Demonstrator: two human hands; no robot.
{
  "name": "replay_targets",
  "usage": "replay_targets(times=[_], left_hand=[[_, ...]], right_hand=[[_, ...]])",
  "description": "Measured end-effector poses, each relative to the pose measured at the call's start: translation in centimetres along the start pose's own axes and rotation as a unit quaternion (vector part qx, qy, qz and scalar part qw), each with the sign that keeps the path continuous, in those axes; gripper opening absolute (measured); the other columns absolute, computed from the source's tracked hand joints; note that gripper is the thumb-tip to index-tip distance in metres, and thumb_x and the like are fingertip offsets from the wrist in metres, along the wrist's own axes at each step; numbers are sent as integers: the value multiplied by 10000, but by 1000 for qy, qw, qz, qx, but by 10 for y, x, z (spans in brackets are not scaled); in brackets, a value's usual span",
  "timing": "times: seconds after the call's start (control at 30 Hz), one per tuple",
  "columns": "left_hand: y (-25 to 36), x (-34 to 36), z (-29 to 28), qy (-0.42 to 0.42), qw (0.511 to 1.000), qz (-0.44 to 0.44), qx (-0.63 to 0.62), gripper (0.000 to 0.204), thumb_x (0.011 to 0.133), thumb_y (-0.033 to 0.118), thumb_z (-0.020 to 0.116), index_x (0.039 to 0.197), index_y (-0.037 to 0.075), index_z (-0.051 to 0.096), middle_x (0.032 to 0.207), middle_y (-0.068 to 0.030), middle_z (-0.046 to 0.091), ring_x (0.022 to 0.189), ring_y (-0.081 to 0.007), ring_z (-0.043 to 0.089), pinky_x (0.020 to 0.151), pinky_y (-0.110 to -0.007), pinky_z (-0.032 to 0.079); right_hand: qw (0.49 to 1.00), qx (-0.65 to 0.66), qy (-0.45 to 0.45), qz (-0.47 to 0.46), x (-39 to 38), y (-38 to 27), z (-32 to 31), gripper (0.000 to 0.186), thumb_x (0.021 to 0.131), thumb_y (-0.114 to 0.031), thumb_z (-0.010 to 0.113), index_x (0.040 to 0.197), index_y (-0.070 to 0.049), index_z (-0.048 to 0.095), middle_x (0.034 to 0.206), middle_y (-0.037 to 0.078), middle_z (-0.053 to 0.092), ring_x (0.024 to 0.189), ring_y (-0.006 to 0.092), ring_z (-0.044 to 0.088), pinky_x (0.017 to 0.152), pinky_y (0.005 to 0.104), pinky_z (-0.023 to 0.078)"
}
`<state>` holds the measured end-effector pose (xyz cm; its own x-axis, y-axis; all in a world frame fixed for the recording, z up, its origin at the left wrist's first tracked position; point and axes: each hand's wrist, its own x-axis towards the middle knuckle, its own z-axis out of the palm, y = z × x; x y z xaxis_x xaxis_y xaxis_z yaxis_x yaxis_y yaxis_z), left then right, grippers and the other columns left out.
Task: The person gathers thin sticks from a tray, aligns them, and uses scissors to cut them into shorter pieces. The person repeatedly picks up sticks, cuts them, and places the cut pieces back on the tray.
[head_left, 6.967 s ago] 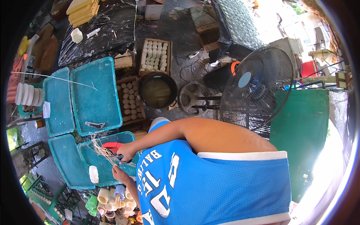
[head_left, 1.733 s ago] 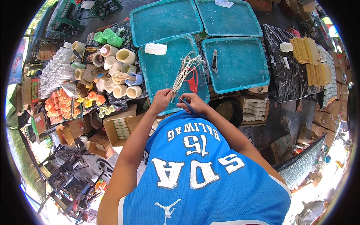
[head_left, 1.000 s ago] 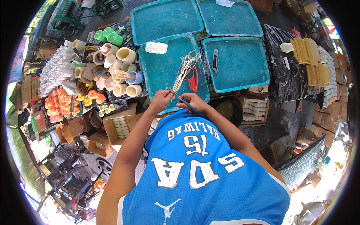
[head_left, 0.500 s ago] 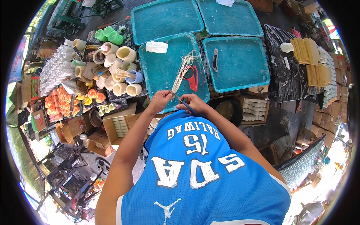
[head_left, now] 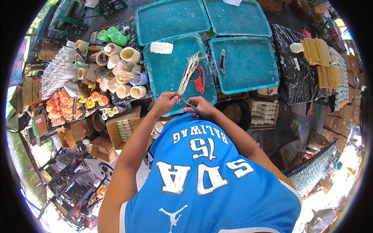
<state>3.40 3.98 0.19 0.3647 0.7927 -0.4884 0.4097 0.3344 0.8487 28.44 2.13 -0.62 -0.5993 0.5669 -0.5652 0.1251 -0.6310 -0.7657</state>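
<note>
My left hand (head_left: 166, 102) pinches the lower end of a bundle of thin cream strings (head_left: 189, 70), probably wicks. Their loose, frayed ends fan out over a teal tray (head_left: 175, 44). In my right hand (head_left: 203, 106) is a pair of scissors (head_left: 191, 105) with dark blue handles. Its blades reach left to the strings, right beside my left fingers. Whether the blades are fully closed is too small to tell. Lying in the same tray, just right of the strings, is a red tool (head_left: 199, 80) with a dark round part.
A white ridged piece (head_left: 161, 47) lies in the tray's far left corner. A box cutter (head_left: 222, 61) rests in the tray to the right. Pale cylinders (head_left: 130, 55) and orange pieces (head_left: 62, 105) crowd the left side. Yellow slabs (head_left: 316, 52) are stacked at right.
The scissor blades have turned slightly and now show more plainly against the strings by my left fingers. Both hands stay nearly in place.
</note>
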Motion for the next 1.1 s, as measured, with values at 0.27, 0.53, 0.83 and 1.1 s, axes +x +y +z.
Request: replay_targets(times=[0.27, 0.53, 0.83, 1.1], left_hand=[[-7, 0, 8, 6, 1000, 2, -21, 260, 1067, 183, 596, 1020, -41, 718, 864, 9, 674, 835, -62, 550, 752, -277, 463], [-7, 3, 3, -1, 999, -11, -36, 278, 1073, 190, 587, 1023, -46, 725, 864, 8, 680, 845, -62, 568, 770, -272, 478], [-5, -4, 12, 4, 999, 2, -50, 284, 1076, 195, 588, 1041, -49, 726, 873, 16, 680, 834, -60, 568, 756, -271, 477], [-8, -2, 3, 20, 998, -5, -67, 281, 1083, 187, 587, 1027, -50, 727, 865, 36, 653, 809, -53, 532, 731, -258, 449]], right_hand=[[1000, -16, 8, -4, -4, 2, 0, 444, 896, -433, 875, 1012, -34, 719, 615, -12, 601, 505, 57, 536, 465, 245, 368], [999, -20, 24, -15, -7, 9, 0, 423, 878, -408, 899, 985, -35, 731, 590, -10, 601, 496, 60, 545, 459, 247, 361], [1000, -22, 6, -1, -8, 4, 1, 360, 907, -362, 883, 946, -54, 702, 586, -19, 594, 481, 54, 538, 447, 237, 379], [1000, -13, -2, -13, -9, 1, 1, 375, 908, -364, 883, 951, -40, 699, 590, -15, 601, 487, 60, 558, 446, 243, 394]])
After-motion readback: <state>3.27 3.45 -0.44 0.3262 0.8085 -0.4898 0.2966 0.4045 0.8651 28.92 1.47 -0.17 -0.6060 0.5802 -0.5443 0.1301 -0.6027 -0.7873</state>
